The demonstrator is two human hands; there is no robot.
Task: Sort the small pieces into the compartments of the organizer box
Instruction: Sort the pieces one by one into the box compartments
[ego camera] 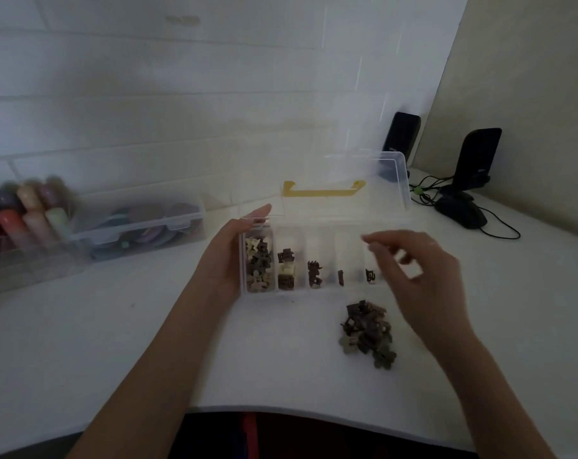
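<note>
A white table runs back to a tiled wall, with a beige panel closing off the right side. At far left stands a blurred row of coloured bottles, and just right of them a clear lidded box holding round, flat items (too blurred to name). In the right back corner two black speakers stand apart, a black mouse lies in front of the nearer one, and thin black cables trail across the tabletop around them.
</note>
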